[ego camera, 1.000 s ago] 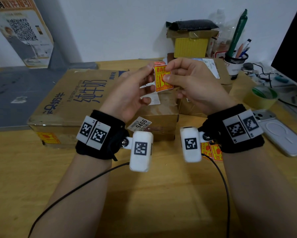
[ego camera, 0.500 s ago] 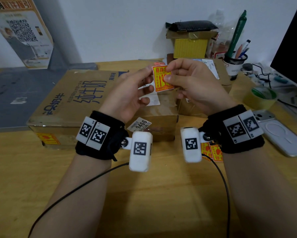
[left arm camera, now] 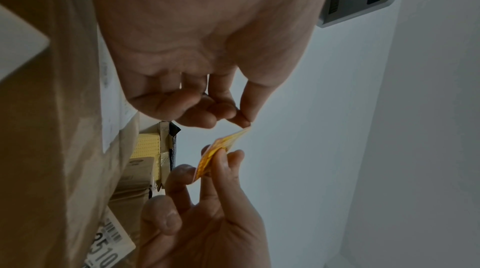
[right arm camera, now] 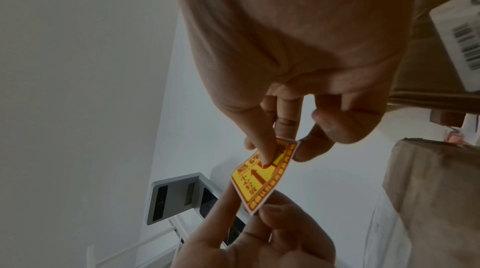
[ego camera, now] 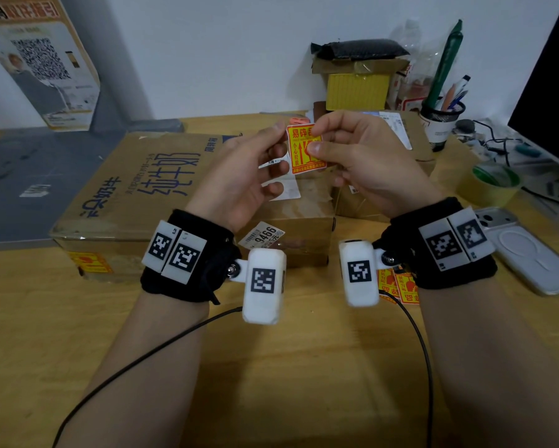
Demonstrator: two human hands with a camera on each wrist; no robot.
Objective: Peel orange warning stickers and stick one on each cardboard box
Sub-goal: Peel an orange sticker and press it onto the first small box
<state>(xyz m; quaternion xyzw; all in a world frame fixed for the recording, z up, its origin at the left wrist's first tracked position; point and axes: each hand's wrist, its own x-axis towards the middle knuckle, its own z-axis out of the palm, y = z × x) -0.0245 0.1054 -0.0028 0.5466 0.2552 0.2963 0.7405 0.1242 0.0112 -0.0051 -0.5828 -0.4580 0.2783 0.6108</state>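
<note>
- Two hands are meeting above the wooden surface (ego camera: 271, 367), raised over the boxes, with one orange warning sticker (ego camera: 305, 150) held upright between them.
- Right hand (ego camera: 365, 163) is pinching the sticker's right side — thumb pressing on the printed face, fingers curling behind it at the top edge; in the right wrist view the thumb is lying across the yellow print.
- Left hand (ego camera: 249, 179) is gripping the sticker's left edge with thumb and forefinger, its other fingers curling loosely into the palm.
- In the left wrist view the sticker (left arm camera: 221, 154) is showing nearly edge-on, spanning the gap between the two sets of fingertips.
- Whether the backing is separating from the sticker cannot be told.
- Directly beneath the sticker, a small cardboard box (ego camera: 304, 218) is sitting on the surface, with a white label marked 9466 on its near left corner.
- A large flat cardboard box (ego camera: 136, 189) is lying to the left of the hands, carrying an orange sticker on its near side face (ego camera: 91, 261).
- Behind the right hand another cardboard box (ego camera: 423, 153) is standing, partly hidden.
- More orange stickers (ego camera: 397, 286) are lying on the surface just under the right wrist — well below the held one.
- A phone (ego camera: 527, 250) is lying at the right, with a roll of tape (ego camera: 491, 185) beyond it.
</note>
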